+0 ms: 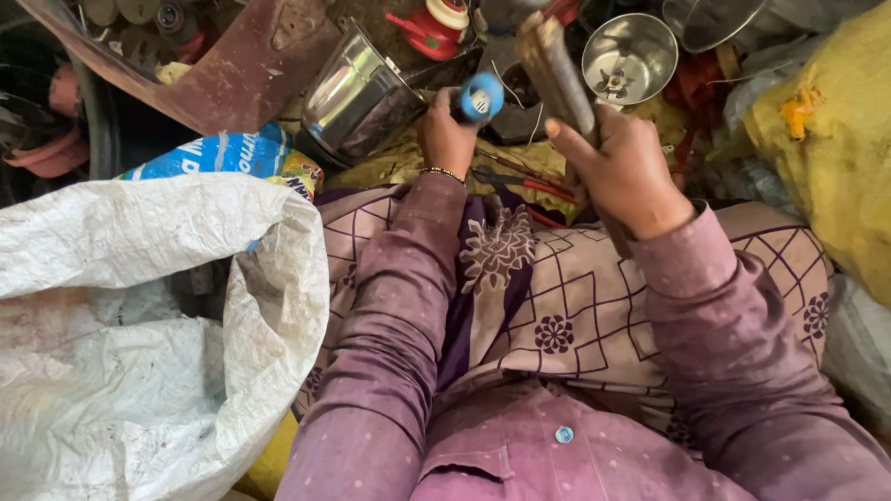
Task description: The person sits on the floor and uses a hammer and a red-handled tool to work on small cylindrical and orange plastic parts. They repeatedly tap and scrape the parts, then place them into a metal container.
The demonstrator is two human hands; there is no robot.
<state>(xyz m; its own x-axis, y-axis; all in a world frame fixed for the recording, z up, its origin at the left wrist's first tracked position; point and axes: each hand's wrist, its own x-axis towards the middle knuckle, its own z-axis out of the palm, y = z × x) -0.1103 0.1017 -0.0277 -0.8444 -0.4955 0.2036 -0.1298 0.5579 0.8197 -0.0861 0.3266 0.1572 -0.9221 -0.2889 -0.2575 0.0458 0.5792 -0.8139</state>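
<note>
My left hand point(445, 137) is closed around a tool with a blue round handle end point(481, 97), held upright near a shiny steel jar point(357, 97). My right hand point(626, 167) grips a worn wooden handle point(557, 70) that rises up and away from me; its lower end runs down past my wrist. Both arms wear purple dotted sleeves and rest over a patterned cloth point(557, 288) on my lap. What the blue-handled tool touches at its far end is hidden by my hand.
A large white woven sack point(158, 325) lies open at the left. Ahead lie a steel blender jar with blades point(629, 57), a red and white part point(432, 23), a rusty metal sheet point(232, 65), red-handled pliers point(520, 181) and a yellow bag point(826, 130) at right.
</note>
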